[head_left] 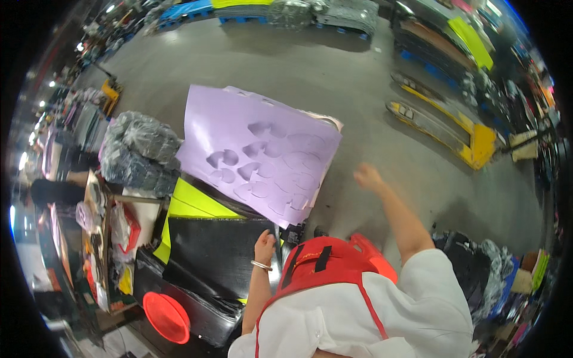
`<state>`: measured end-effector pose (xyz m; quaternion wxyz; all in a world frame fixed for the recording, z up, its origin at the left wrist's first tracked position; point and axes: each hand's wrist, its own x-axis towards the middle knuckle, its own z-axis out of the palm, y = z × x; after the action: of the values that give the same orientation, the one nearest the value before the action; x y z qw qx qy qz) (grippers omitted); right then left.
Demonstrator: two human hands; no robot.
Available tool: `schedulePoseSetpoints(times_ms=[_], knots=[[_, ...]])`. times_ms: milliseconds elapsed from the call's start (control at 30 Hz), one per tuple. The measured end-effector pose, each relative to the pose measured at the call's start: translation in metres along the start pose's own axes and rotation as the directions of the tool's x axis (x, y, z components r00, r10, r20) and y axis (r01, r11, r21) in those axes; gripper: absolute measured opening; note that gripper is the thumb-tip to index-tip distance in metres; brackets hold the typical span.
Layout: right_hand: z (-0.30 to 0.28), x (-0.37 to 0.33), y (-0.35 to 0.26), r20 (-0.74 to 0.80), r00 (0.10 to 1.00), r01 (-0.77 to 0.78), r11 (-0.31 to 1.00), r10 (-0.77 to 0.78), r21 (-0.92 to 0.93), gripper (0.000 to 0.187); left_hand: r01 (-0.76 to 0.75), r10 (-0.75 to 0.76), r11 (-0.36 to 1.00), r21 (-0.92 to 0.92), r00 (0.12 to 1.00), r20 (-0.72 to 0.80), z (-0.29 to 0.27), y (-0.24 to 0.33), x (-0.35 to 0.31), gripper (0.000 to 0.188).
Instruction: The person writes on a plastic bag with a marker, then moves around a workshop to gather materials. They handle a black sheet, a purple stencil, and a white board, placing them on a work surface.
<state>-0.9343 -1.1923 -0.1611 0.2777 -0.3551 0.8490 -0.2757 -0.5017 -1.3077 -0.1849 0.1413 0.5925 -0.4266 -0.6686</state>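
A large lilac sheet (233,122) with leaf- or heart-shaped cut-outs lies ahead of me on a stack, its near right corner reaching toward my waist. My left hand (264,244), with a bangle at the wrist, is over the right edge of a black sheet stack (221,250), just below the lilac sheet. Its fingers are curled in, and nothing shows in them. My right hand (368,178) is out over the floor, to the right of the lilac sheet and apart from it. Motion smears its fingers. Yellow-green sheets (200,200) stick out between the lilac and black ones.
At the left stand a grey plastic-wrapped bundle (140,149), a cluttered bench (143,209) and a red basin (166,316). A yellow pallet jack (477,143) is on the floor (286,59) at the right. Wrapped stacks on pallets (346,18) line the far side.
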Motion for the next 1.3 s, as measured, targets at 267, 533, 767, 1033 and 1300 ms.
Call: schedulePoseSetpoints(times_ms=[267, 533, 767, 1033, 1300], knots=[[0.083, -0.304, 0.113, 0.408, 0.469, -0.804, 0.188, 0.783, 0.564, 0.014, -0.753, 0.735, 0.651, 0.091, 0.656, 0.173, 0.016, 0.228, -0.118, 0.021], [0.094, -0.258, 0.015, 0.114, 0.842, -0.430, 0.529, 0.527, 0.732, 0.029, -0.651, 0.918, -0.137, -0.747, -0.367, 0.152, 0.048, 0.282, -0.300, 0.016], [0.118, -0.320, -0.012, 0.188, 0.771, -0.562, 0.511, 0.609, 0.651, 0.033, -0.497, 0.914, -0.120, -0.860, -0.393, 0.100, 0.034, 0.269, -0.324, 0.017], [0.148, -0.406, 0.018, 0.249, 0.517, -0.664, 0.200, 0.819, 0.720, 0.028, -0.368, 0.907, -0.054, -0.928, -0.407, 0.108, 0.022, 0.276, -0.324, 0.017], [0.142, -0.408, 0.005, 0.111, 0.495, -0.596, 0.243, 0.862, 0.765, 0.026, -0.302, 0.905, -0.032, -0.953, -0.413, 0.101, 0.029, 0.290, -0.317, 0.018]])
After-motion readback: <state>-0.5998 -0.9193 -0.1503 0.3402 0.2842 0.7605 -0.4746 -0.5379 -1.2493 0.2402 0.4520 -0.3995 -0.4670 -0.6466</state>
